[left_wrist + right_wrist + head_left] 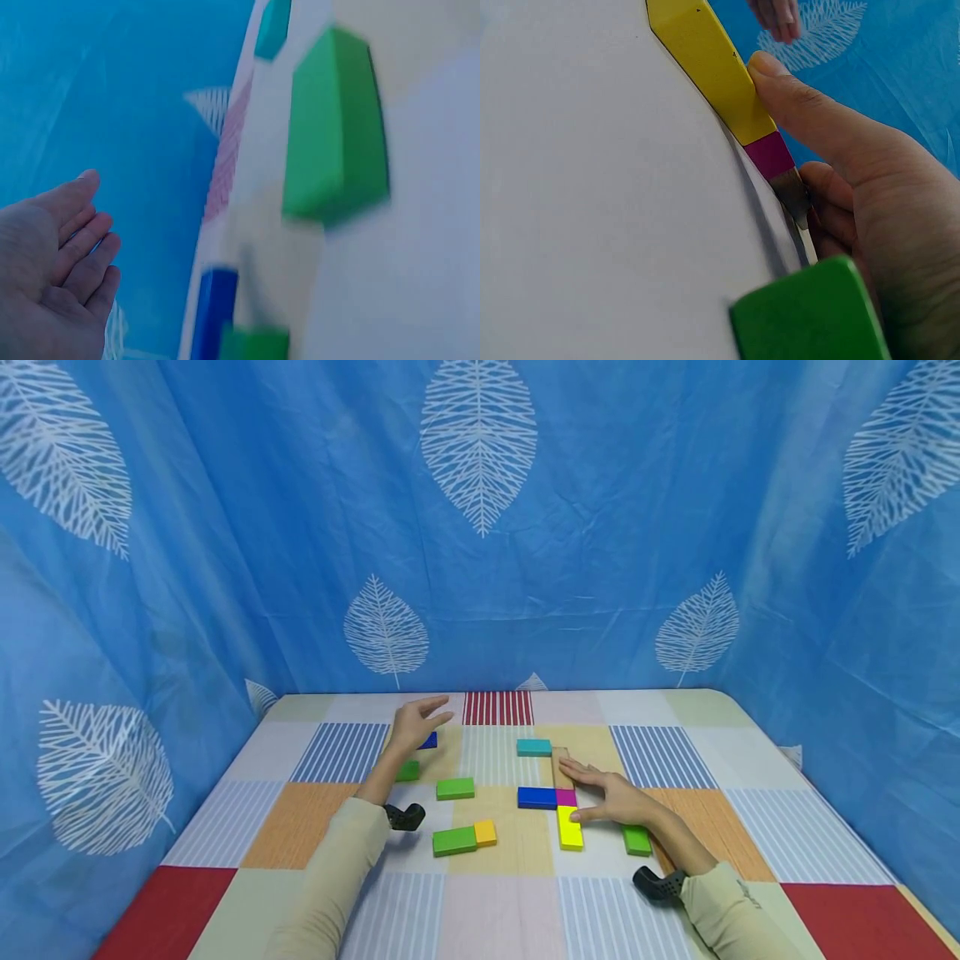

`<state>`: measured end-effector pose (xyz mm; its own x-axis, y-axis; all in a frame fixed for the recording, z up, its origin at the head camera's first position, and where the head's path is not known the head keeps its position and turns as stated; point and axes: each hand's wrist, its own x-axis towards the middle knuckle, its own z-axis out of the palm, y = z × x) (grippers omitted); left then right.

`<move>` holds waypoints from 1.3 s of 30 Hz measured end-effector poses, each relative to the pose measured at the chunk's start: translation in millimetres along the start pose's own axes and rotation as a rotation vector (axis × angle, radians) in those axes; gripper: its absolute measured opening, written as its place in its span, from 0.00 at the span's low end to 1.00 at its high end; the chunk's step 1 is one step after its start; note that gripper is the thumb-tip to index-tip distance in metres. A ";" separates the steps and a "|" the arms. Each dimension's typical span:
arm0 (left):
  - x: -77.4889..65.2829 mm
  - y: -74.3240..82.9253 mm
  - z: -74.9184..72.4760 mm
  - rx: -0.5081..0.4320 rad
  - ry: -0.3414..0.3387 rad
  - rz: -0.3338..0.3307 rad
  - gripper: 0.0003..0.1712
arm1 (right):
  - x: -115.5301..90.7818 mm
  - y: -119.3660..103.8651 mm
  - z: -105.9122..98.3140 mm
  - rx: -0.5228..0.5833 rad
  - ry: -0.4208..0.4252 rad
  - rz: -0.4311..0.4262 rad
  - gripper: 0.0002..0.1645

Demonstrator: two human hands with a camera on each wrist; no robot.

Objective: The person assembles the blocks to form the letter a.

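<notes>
My right hand (pixel 618 797) lies over a short column of blocks, its fingers mostly extended. Its thumb touches the yellow block (pixel 570 838), and the fingertips reach the plain wooden block (pixel 558 767). Between those two sits a small magenta block (pixel 566 797), with a blue block (pixel 537 798) joining it from the left. A teal block (pixel 534 747) lies at the wooden block's far end. My left hand (pixel 416 724) hovers above the table with loose, empty fingers. Nearest to it are a partly covered blue block (pixel 431 741) and a green block (pixel 408 771).
Left of the column, one green block (pixel 455 789) lies alone; nearer, another green block (pixel 454 841) touches an orange block (pixel 485 832). Beside the right wrist is a green block (pixel 637 840), with a brown piece (pixel 663 858) partly under the forearm. Blue curtains (pixel 480 610) surround the table.
</notes>
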<state>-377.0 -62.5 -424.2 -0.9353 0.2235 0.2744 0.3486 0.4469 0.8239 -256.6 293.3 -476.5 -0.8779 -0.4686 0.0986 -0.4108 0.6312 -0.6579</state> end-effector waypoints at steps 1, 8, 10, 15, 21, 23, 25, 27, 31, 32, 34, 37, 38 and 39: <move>-1.2 -4.8 -4.8 -0.011 0.006 -0.017 0.24 | -0.1 0.0 0.1 0.000 0.000 0.000 0.50; -9.4 -35.5 -25.0 -0.089 0.035 -0.120 0.26 | 0.8 -0.4 0.8 -0.005 0.006 -0.004 0.51; -11.2 -44.1 -27.2 -0.081 0.035 -0.142 0.26 | 1.4 -0.3 1.0 -0.004 0.006 -0.010 0.51; -16.7 -58.1 -29.6 -0.050 -0.001 -0.150 0.25 | 1.0 0.9 1.1 -0.005 0.007 -0.021 0.50; -20.5 -62.8 -31.7 0.011 -0.092 -0.131 0.23 | 0.1 1.2 0.2 0.003 -0.002 0.000 0.50; -19.9 -62.7 -32.0 0.035 -0.103 -0.137 0.23 | 0.3 0.6 -0.6 0.010 -0.004 0.004 0.50; -18.9 -62.5 -32.2 0.075 -0.109 -0.129 0.22 | 0.8 -0.4 -1.4 0.015 -0.003 0.001 0.50; -18.6 -61.8 -32.4 0.115 -0.110 -0.114 0.22 | 1.2 -1.3 -2.1 0.020 -0.004 -0.005 0.50; -20.9 -56.5 -32.5 0.163 -0.113 -0.088 0.21 | 1.1 -1.3 -2.2 0.023 -0.009 -0.014 0.50; -22.0 -54.3 -32.1 0.160 -0.112 -0.089 0.21 | 0.8 -1.1 -2.0 0.021 -0.010 -0.012 0.50; -23.7 -49.1 -30.7 0.124 -0.110 -0.094 0.21 | 0.3 -0.7 -1.5 0.016 -0.011 -0.006 0.50; -25.1 -37.9 -26.6 0.068 -0.097 -0.099 0.21 | -0.2 -0.5 -1.2 0.011 -0.009 0.003 0.50; -25.3 -33.2 -24.7 0.058 -0.094 -0.086 0.21 | -0.2 -0.4 -1.1 0.010 -0.007 0.001 0.50; -25.4 -28.3 -22.5 0.056 -0.089 -0.076 0.21 | -0.1 -0.4 -1.1 0.010 -0.006 -0.001 0.50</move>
<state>-364.5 -100.2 -443.4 -0.9508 0.2623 0.1648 0.2819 0.5125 0.8111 -256.6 293.8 -475.5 -0.8758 -0.4733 0.0949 -0.4095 0.6243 -0.6653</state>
